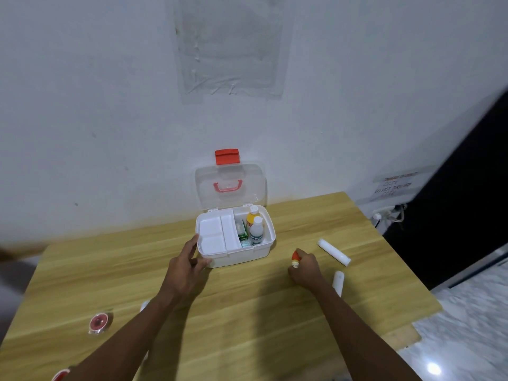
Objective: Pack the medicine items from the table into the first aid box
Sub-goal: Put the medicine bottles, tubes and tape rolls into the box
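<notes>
First aid box (242, 257) toward the back of the table (247, 325), clear lid (231, 196) tipped upright against the wall with the red latch (226, 156) on top, so wide open for loading. Inside, a white tray (211, 235) over the left half, bare. Right half uncovered, holding a yellow bottle (252, 217) and a white bottle (257, 232), both upright, and a green packet (243, 234) wedged beside them, presumably stood on end to save room.

Left hand (187, 268) laid with straight fingers against the box's front-left corner, thumb on the front wall, nothing clasped. Most likely bracing the box against sliding.

Right hand (305, 268) just right of the box, low over the table, fingers curled tight round a small bottle (295, 259), red cap poking out at the top. Judged the next piece bound for the uncovered half.

Left to pack, by the look of it:
- a white bandage roll (334, 251) and a white tube (338, 281) on their sides further right, well apart from the box
- a red tape roll (98, 321) near the left front edge
- another red-and-white piece (60, 375) cut off at the bottom left, too little visible to name
- something white half hidden beneath the left forearm, not identifiable
</notes>
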